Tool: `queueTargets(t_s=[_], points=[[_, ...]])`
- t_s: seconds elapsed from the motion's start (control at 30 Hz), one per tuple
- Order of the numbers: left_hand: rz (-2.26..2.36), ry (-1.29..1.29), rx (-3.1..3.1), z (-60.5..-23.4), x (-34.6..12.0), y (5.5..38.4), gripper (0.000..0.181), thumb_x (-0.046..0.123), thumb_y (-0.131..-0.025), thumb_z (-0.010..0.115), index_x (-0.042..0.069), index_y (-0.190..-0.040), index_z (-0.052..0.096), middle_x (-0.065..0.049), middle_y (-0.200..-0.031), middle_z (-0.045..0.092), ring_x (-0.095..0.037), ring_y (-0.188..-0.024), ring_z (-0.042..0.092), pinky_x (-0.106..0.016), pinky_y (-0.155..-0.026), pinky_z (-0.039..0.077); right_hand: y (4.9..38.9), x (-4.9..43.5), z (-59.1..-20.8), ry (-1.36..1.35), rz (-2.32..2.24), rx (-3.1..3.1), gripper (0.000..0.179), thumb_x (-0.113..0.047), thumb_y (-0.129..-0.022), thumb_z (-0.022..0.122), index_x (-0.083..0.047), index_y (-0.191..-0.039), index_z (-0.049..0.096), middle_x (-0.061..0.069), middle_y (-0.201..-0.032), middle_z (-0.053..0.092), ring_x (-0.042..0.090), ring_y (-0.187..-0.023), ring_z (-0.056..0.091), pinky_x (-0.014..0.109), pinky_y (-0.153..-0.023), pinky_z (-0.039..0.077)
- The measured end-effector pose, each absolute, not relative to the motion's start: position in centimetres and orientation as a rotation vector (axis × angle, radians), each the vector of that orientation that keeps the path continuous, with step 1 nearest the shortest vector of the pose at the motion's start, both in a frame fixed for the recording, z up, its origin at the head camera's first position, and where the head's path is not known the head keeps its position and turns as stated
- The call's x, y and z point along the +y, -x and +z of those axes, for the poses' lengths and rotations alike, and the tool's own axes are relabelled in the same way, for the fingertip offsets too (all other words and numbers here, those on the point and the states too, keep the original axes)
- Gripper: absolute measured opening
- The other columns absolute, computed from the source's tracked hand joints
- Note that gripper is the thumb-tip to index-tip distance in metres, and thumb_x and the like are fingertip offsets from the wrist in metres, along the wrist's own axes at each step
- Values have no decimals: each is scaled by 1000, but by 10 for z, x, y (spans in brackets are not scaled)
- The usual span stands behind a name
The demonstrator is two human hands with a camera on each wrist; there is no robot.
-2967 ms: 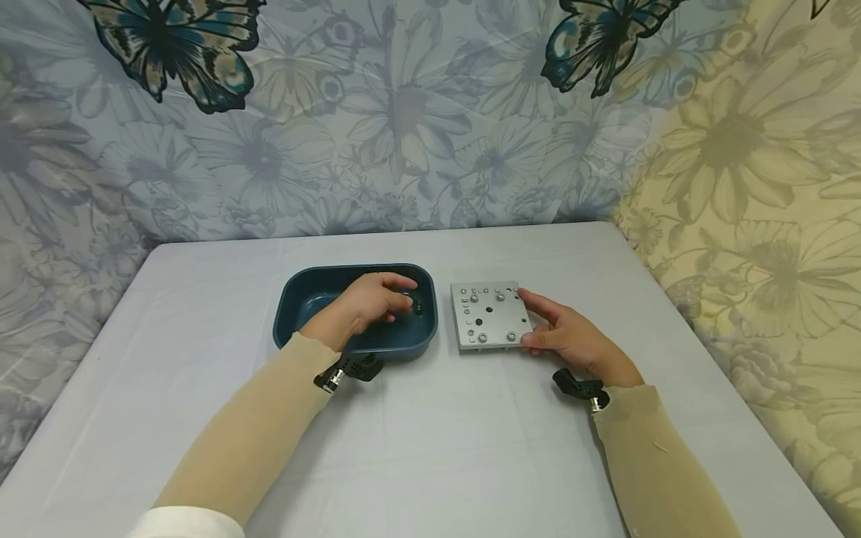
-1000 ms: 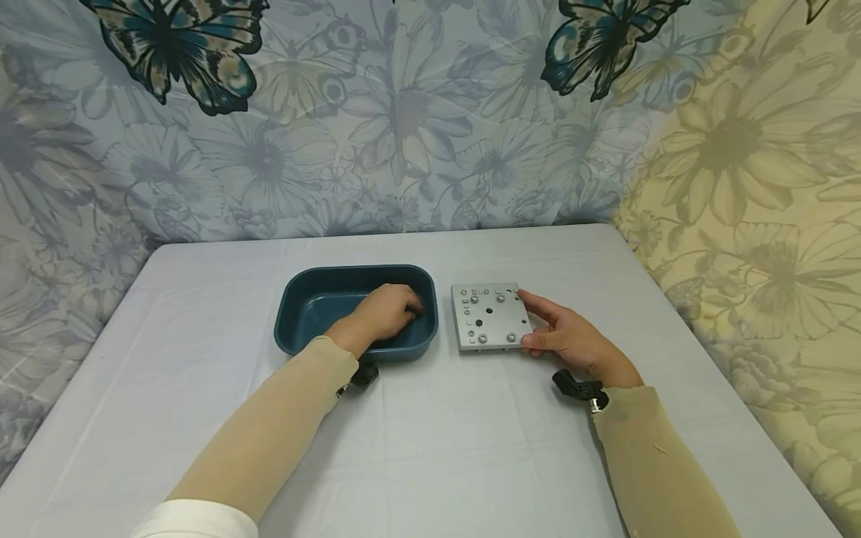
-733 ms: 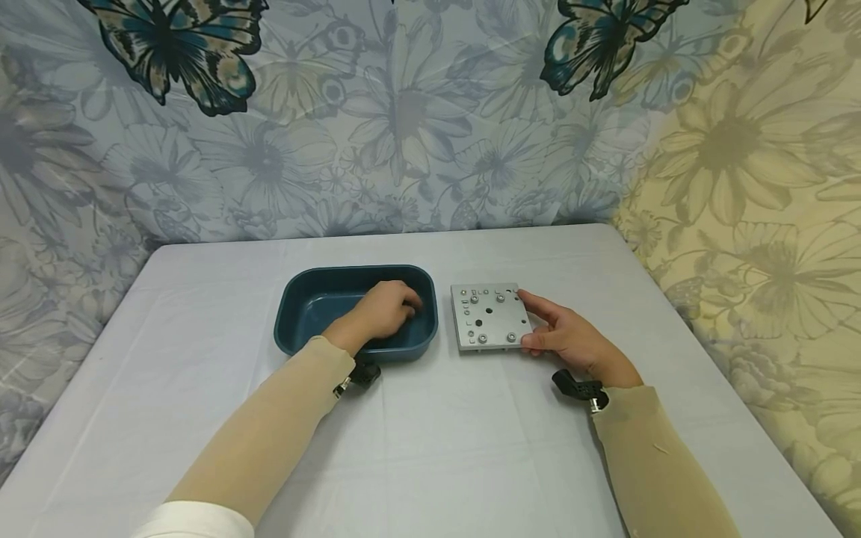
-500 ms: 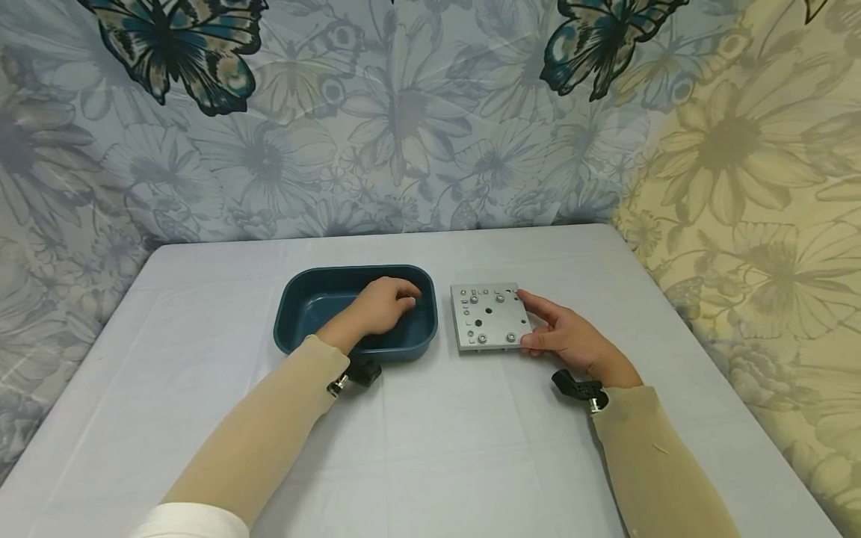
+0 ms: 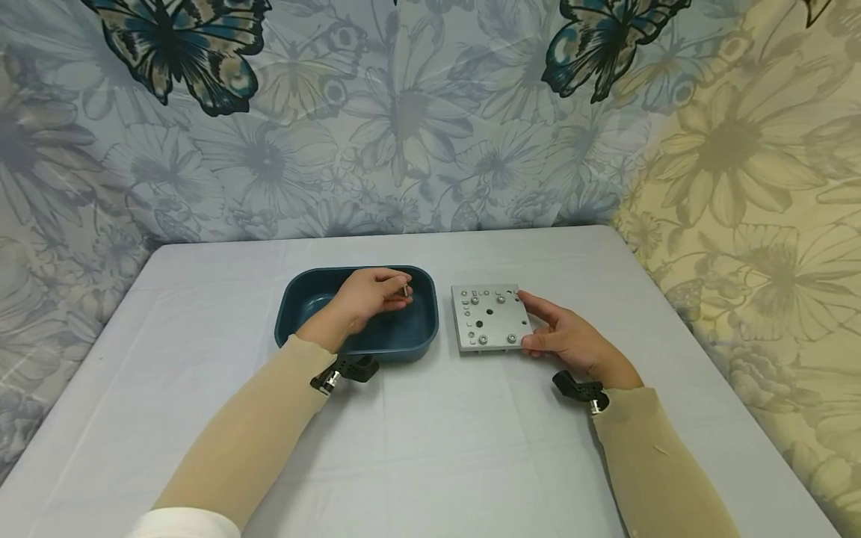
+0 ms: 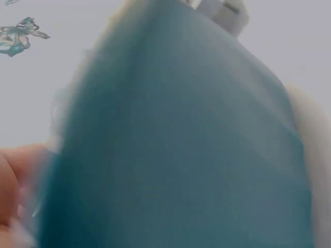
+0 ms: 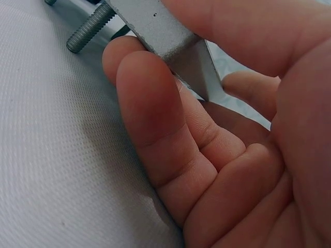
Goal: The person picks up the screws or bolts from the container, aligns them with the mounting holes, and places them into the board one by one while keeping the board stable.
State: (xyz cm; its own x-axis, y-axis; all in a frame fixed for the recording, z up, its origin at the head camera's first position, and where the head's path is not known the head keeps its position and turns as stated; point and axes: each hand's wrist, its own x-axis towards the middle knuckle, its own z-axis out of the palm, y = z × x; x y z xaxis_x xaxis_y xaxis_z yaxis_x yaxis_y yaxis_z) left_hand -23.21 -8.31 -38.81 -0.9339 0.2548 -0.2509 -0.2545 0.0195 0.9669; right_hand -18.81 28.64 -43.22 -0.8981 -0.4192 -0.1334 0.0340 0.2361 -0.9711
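Observation:
My left hand (image 5: 363, 295) is over the dark blue tray (image 5: 410, 329), pinching a small, thin silver metal piece (image 5: 406, 290) between thumb and fingers; its exact kind is too small to tell. In the left wrist view the tray's blurred wall (image 6: 181, 134) fills most of the picture, with fingers (image 6: 20, 165) at the left edge. To the right of the tray is a square silver metal plate (image 5: 501, 321) with holes and several bolt heads. My right hand (image 5: 572, 340) grips its right edge, thumb at the front corner. Under the plate a threaded bolt (image 7: 90, 32) sticks out close above the cloth.
Both tray and plate stand on a table with a white cloth (image 5: 430, 448), a narrow gap between them. A patterned curtain (image 5: 403, 149) with flowers and butterflies hangs behind the table and along its sides. Each wrist bears a black camera mount (image 5: 577, 386).
My left hand, deep in the tray a second ago, has risen and drawn back to the left, turning so that the pinched metal piece shows. The right hand and plate stay put.

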Motion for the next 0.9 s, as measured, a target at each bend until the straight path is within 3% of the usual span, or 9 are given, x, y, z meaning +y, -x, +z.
queueTargets(t_s=[0.43, 0.9], points=[[2061, -31, 1887, -383, -82, 228, 34, -13, -96, 57, -10, -129, 58, -23, -126, 60, -33, -113, 63, -31, -88, 54, 187, 285, -431, 343, -1695, 2159, 93, -11, -85, 81, -15, -159, 26, 11, -158, 27, 20, -73, 61, 27, -70, 54], [2111, -68, 1859, -372, -66, 225, 29, -10, -93, 63, -11, -122, 62, -23, -115, 63, -30, -98, 69, -34, -86, 55, 187, 286, -431, 353, -1694, 2161, 92, -12, -85, 81, -16, -159, 27, 11, -159, 24, 20, -73, 61, 27, -70, 54]])
